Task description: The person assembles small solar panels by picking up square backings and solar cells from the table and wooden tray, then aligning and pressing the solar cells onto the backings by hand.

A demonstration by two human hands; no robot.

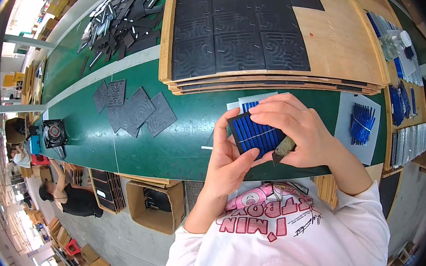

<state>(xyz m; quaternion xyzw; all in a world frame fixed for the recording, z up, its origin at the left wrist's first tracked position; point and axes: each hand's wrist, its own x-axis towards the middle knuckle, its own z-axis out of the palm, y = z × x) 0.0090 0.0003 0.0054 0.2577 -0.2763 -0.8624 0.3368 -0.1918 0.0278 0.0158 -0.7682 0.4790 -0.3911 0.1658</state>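
Above the near edge of the green table I hold a small black panel with a row of blue solar cell strips (257, 135). My left hand (226, 160) grips its left side, the thumb pressed on the face near the lower edge. The fingers of my right hand (300, 128) bend over the panel's top right. Tucked in my right palm is a small tool with a greenish-grey wrapped handle (285, 147) and a dark pointed tip. Behind the panel, a pale ribbed sheet with more blue strips (249, 104) lies on the table, partly hidden by my hands.
Several dark patterned square plates (137, 108) lie on the green table (180, 155) to the left. Stacked wooden trays (354, 49) with black plates stand behind. A bundle of blue strips (362, 124) rests on a white sheet at right. Black scraps (124, 19) are heaped far left.
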